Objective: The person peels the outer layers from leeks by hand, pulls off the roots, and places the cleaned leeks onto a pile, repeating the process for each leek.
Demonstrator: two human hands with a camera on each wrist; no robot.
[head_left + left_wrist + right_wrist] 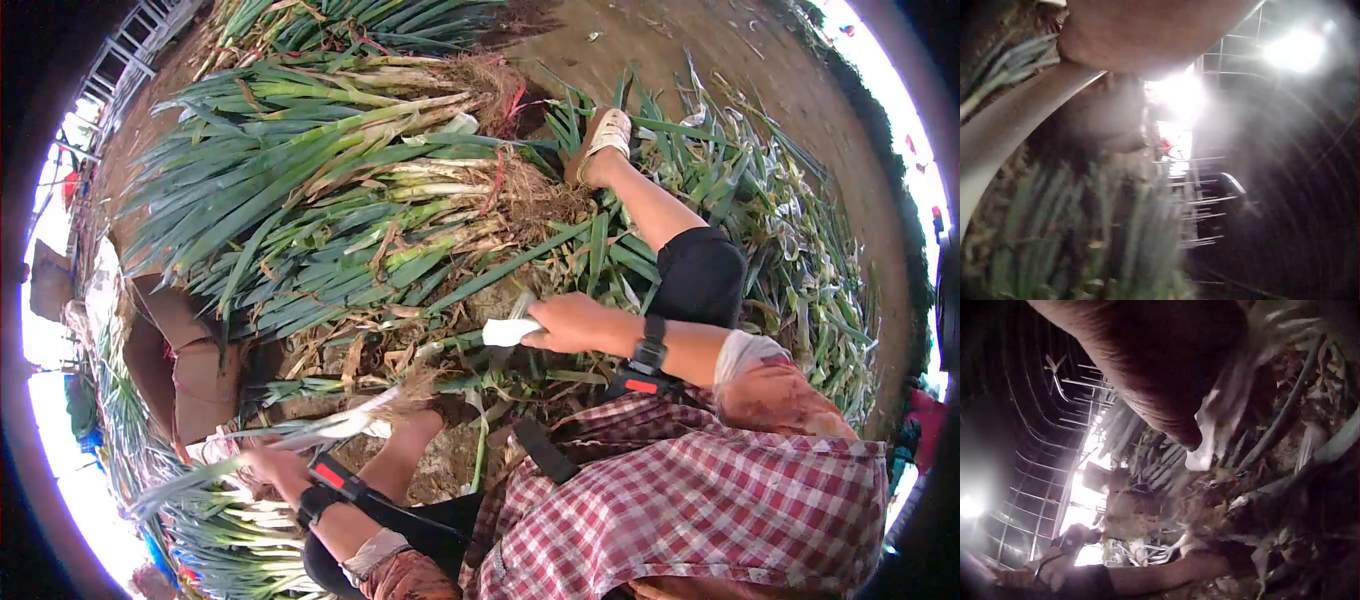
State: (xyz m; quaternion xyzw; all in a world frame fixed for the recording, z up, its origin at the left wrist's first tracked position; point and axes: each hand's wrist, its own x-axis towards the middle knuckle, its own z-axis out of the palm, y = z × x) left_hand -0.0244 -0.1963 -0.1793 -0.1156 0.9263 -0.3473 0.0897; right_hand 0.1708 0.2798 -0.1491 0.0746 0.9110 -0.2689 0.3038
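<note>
My left hand (275,472), at the lower left of the head view, grips a long green onion (345,424). Its white shaft and roots point up to the right, while the leaves trail off to the left. In the left wrist view the pale onion stalk (1016,119) passes below the hand (1141,31). Near the middle of the head view, my right hand (578,322) pinches a white strip of onion skin (507,331), apart from the onion. That strip (1205,440) hangs from the fingers in the right wrist view, slightly blurred.
Tied bundles of green onions (390,190) lie beyond the hands, roots to the right. A cardboard box (205,385) stands at the left. Stripped leaves (770,220) are heaped at the right. One sandalled foot (605,150) rests beside the bundles, with loose leaves around it.
</note>
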